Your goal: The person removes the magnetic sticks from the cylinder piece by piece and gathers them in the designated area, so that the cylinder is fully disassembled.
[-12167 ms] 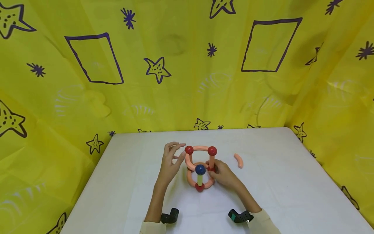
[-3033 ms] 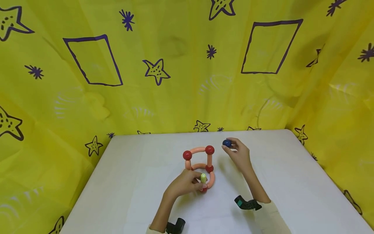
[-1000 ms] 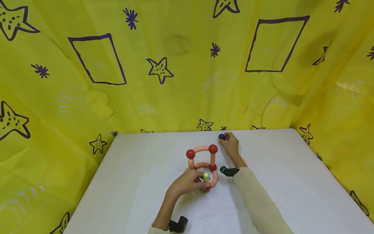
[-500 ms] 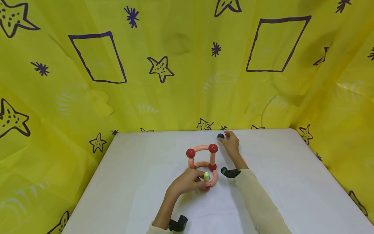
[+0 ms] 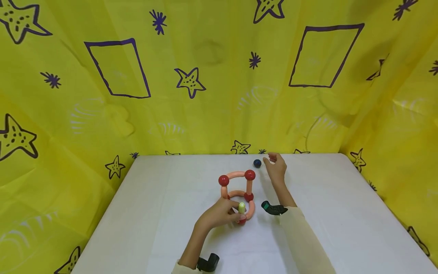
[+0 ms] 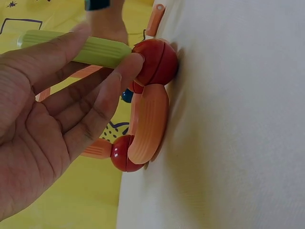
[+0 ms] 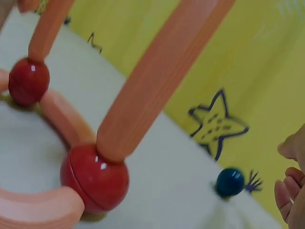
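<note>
While the left hand [image 5: 219,214] is staying at the near side of the red-and-orange frame [image 5: 249,186] in the head view, the right hand [image 5: 277,167] is no longer grasping anything: its fingers are loosely curling, apart from the thumb. The blue ball [image 5: 257,163], which that hand was touching a moment ago, is now sitting on the table [image 5: 137,213] alone, beyond the frame's far right corner.

In the left wrist view, the left thumb and fingers are pinching the green stick [image 6: 102,50], which is rising from the frame's nearest red ball [image 6: 155,62]. An orange stick [image 6: 156,20], apparently loose, is lying to the right of the frame.

In the right wrist view, the blue ball is resting past the frame, and the right fingertips [image 7: 283,198] are showing clear of it. This is suggesting that the blue ball is being set aside, leaving the green stick's top bare and the right hand free.
</note>
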The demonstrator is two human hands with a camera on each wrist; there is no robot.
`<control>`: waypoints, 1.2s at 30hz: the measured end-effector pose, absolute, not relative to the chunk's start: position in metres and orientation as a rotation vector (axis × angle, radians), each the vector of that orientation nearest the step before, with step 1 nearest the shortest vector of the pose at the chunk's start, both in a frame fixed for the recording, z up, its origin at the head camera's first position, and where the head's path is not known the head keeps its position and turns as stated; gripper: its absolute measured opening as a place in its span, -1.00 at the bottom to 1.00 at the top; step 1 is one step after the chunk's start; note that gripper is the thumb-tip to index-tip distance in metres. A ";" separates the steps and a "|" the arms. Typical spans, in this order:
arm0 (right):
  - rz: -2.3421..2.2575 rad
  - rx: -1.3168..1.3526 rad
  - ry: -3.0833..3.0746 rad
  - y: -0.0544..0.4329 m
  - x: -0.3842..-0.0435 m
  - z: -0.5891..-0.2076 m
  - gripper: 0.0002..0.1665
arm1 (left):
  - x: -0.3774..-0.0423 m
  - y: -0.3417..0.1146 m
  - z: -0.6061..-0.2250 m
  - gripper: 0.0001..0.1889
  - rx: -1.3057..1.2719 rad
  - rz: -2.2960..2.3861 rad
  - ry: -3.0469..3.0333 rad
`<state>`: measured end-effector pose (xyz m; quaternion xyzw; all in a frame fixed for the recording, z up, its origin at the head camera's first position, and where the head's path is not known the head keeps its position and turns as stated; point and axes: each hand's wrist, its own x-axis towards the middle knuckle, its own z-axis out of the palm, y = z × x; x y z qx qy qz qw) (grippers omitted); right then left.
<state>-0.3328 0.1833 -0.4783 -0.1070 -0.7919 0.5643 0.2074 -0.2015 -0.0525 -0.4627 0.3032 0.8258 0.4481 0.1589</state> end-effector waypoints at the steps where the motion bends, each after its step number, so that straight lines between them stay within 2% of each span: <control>1: 1.571 -0.289 -2.165 0.184 -0.329 -0.473 -0.63 | -0.201 -0.052 -0.463 -0.90 0.866 1.281 2.359; 6: 1.562 -0.214 -2.011 0.186 -0.307 -0.449 -0.73 | -0.202 -0.049 -0.462 -0.93 0.835 1.206 2.409; 12: 1.591 -0.111 -1.841 0.182 -0.275 -0.424 -0.72 | -0.204 -0.049 -0.463 -0.93 0.836 1.185 2.417; 19: 1.517 0.279 -1.763 0.166 -0.234 -0.410 -0.83 | -0.203 -0.050 -0.466 -0.93 0.841 1.272 2.360; 22: 1.433 0.542 -1.822 0.161 -0.221 -0.411 -0.84 | -0.204 -0.050 -0.467 -0.91 0.845 1.281 2.362; 31: 1.189 1.139 -2.093 0.149 -0.202 -0.434 -0.55 | -0.206 -0.049 -0.471 -0.93 0.904 1.216 2.387; 34: 1.150 1.234 -2.175 0.146 -0.197 -0.442 -0.63 | -0.204 -0.049 -0.473 -0.92 0.904 1.179 2.406; 36: 1.138 1.260 -2.213 0.146 -0.194 -0.444 -0.72 | -0.203 -0.049 -0.474 -0.79 0.884 1.180 2.389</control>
